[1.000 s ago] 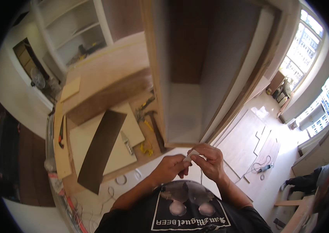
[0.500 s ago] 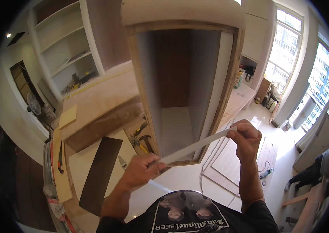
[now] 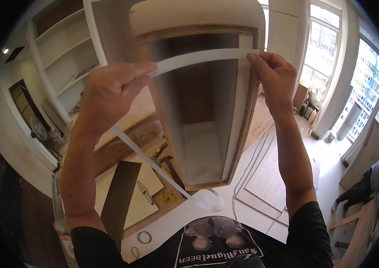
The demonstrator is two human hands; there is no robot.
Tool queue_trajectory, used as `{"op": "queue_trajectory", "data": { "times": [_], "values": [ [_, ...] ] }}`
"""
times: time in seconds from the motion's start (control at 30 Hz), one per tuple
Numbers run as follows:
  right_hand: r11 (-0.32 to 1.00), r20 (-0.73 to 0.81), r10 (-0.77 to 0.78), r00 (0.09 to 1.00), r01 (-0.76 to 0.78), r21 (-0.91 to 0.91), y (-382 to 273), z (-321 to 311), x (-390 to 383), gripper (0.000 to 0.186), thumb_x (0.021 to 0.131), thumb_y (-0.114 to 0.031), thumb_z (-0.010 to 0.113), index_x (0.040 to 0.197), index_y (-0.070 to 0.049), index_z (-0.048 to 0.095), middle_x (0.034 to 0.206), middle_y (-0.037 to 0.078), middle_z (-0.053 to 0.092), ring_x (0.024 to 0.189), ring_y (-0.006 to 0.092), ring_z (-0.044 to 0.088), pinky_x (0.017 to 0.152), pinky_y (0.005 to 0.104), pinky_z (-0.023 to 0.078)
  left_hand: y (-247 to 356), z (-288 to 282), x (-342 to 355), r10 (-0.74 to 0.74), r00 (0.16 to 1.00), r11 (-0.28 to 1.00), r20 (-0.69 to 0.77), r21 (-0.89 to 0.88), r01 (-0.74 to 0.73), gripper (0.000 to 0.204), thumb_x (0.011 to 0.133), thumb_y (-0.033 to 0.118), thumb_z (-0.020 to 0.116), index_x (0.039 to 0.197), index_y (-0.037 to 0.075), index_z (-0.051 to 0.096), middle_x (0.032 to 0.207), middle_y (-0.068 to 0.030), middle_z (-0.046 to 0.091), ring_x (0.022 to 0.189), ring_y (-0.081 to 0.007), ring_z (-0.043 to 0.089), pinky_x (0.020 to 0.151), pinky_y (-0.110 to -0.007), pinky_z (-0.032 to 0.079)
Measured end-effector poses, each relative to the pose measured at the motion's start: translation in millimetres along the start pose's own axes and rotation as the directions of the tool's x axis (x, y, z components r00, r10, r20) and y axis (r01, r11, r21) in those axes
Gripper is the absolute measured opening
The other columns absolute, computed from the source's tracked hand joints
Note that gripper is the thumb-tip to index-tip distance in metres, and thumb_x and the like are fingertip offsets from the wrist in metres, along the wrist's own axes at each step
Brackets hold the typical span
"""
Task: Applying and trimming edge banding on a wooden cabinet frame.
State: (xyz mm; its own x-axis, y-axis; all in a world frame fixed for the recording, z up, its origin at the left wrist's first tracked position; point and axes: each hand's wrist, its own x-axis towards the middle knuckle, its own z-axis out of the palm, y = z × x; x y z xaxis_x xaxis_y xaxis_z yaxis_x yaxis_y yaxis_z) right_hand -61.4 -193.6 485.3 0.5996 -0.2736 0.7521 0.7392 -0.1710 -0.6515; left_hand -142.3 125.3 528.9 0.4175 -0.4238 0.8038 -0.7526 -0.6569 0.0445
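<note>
We pinch a flat white strip [image 3: 203,56] between closed fingers [image 3: 140,69] of our left hand [image 3: 111,91] and right hand [image 3: 279,80], arched before the open cabinet [image 3: 198,17]; its tail loops near the cabinet's base.

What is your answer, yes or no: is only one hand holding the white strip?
No: the left hand and the right hand both pinch the white strip, which spans between them.
</note>
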Motion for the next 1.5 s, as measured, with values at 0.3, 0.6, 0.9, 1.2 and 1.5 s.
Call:
{"op": "queue_trajectory", "data": {
  "times": [0.3,0.6,0.9,1.2,1.5],
  "values": [
    [0.888,-0.069,-0.263,0.962,0.213,-0.408,-18,16,27,0.031,0.083,-0.035,0.078,0.084,-0.004,0.077,0.065,0.008,0.068,0.058,0.0178,0.063,0.061,0.0356,0.050,-30,-7,29,0.117,0.992,0.971,-0.047,0.213,-0.104,0.026,0.091,-0.001,0.072,0.116,0.001,0.074,0.095,-0.0130,0.076,0.088,-0.0152,0.072,0.080,-0.027,0.055],
    [0.715,-0.230,-0.530,0.816,0.286,-0.638,5,40,29,0.029,0.076,-0.034,0.086,0.072,-0.010,0.071,0.059,0.005,0.063,0.056,0.0266,0.062,0.054,0.0375,0.045,-45,-3,38,0.111,0.993,0.964,-0.044,0.247,-0.097,0.026,0.091,-0.001,0.072,0.117,0.002,0.075,0.091,-0.0111,0.073,0.083,-0.0130,0.069,0.077,-0.025,0.053],
    [0.461,-0.149,-0.854,0.498,0.593,-0.660,31,45,36,0.016,0.075,-0.019,0.085,0.086,-0.014,0.075,0.075,-0.001,0.061,0.061,0.0200,0.063,0.058,0.0344,0.048,-58,8,38,0.200,0.977,0.935,-0.070,0.313,-0.169,0.026,0.089,-0.002,0.074,0.115,0.003,0.075,0.081,-0.0087,0.068,0.069,-0.0133,0.061,0.066,-0.025,0.048],
    [0.454,-0.135,-0.837,0.530,0.534,-0.713,27,42,35,0.013,0.075,-0.023,0.085,0.082,-0.017,0.077,0.070,-0.003,0.058,0.059,0.0185,0.062,0.055,0.0346,0.047,-69,18,47,0.483,0.860,0.797,-0.166,0.491,-0.353,0.035,0.077,0.009,0.085,0.110,0.016,0.076,0.078,-0.0034,0.067,0.061,-0.0201,0.063,0.054,-0.032,0.050],
    [0.610,-0.205,-0.708,0.676,0.439,-0.660,12,43,32,0.010,0.077,-0.025,0.081,0.083,-0.018,0.079,0.078,0.000,0.071,0.064,0.0249,0.068,0.055,0.0370,0.047,-84,29,46,0.631,0.762,0.575,-0.148,0.748,-0.331,0.033,0.078,0.008,0.086,0.109,0.013,0.077,0.089,-0.0078,0.071,0.071,-0.0208,0.069,0.060,-0.031,0.054]
  ]
}}
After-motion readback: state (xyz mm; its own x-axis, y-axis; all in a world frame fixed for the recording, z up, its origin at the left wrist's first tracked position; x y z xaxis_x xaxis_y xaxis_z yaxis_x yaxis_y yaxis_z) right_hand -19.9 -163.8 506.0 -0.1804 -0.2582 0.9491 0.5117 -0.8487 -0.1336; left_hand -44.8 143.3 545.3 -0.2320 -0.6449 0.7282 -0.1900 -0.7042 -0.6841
